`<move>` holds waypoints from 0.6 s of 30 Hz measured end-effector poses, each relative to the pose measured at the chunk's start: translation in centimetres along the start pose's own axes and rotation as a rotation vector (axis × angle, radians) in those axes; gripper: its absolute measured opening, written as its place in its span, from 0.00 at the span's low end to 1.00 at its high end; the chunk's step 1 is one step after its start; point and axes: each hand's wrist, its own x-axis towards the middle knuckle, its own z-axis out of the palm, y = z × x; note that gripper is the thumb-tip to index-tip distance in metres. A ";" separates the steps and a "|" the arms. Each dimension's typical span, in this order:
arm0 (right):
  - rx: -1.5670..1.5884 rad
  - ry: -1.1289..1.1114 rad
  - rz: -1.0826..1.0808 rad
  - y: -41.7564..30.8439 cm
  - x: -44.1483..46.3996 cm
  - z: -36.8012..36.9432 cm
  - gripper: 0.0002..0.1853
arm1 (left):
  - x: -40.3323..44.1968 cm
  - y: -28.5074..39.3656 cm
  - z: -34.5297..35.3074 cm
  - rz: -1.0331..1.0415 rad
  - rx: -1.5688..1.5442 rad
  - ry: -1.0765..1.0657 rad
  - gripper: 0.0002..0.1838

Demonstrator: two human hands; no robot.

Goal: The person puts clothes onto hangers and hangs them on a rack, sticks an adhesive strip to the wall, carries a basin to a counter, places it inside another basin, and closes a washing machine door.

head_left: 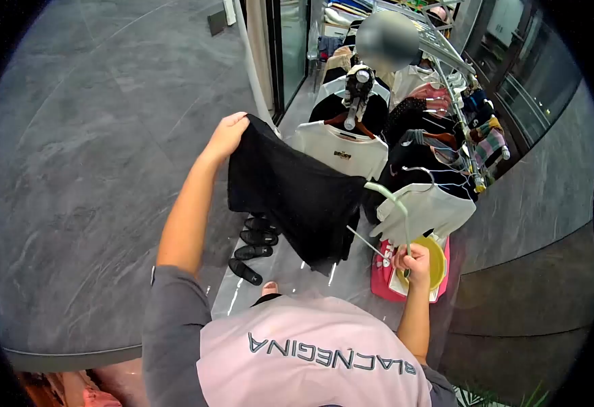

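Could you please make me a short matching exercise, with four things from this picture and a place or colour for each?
Column one:
1. Black garment
2. Hanger
3. Dark slippers
4. Basin

Column two:
A. Yellow
B. Held up in the left hand
C. Lined up on the floor
D. Held in the right hand

Right pairs: 1-B, 2-D, 3-C, 4-A.
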 end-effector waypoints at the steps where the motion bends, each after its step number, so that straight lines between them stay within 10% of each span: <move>1: -0.044 -0.037 -0.008 -0.3 -0.1 0.0 0.05 | 0.9 -0.1 0.0 0.015 0.162 -0.048 0.12; 5: 0.096 0.065 -0.043 -0.6 0.6 0.5 0.04 | 1.2 0.2 1.7 -0.094 0.450 -0.231 0.13; 7: 0.047 0.061 -0.067 -1.5 1.0 0.9 0.04 | 0.0 1.4 3.4 0.427 0.299 -0.176 0.13; 9: 0.072 0.089 -0.044 -1.7 1.0 1.0 0.04 | -1.2 3.8 4.5 0.508 0.106 -0.262 0.13; 11: 0.106 0.078 -0.055 -1.6 1.0 -0.1 0.05 | -2.4 6.0 4.9 0.877 0.546 -0.135 0.14; 16: -0.036 0.022 0.003 -2.2 1.7 1.4 0.07 | -5.0 7.2 9.5 0.934 0.783 -0.347 0.26; 18: -0.024 -0.046 0.034 -1.9 2.4 2.3 0.10 | -4.3 5.3 9.9 0.877 0.792 -0.248 0.16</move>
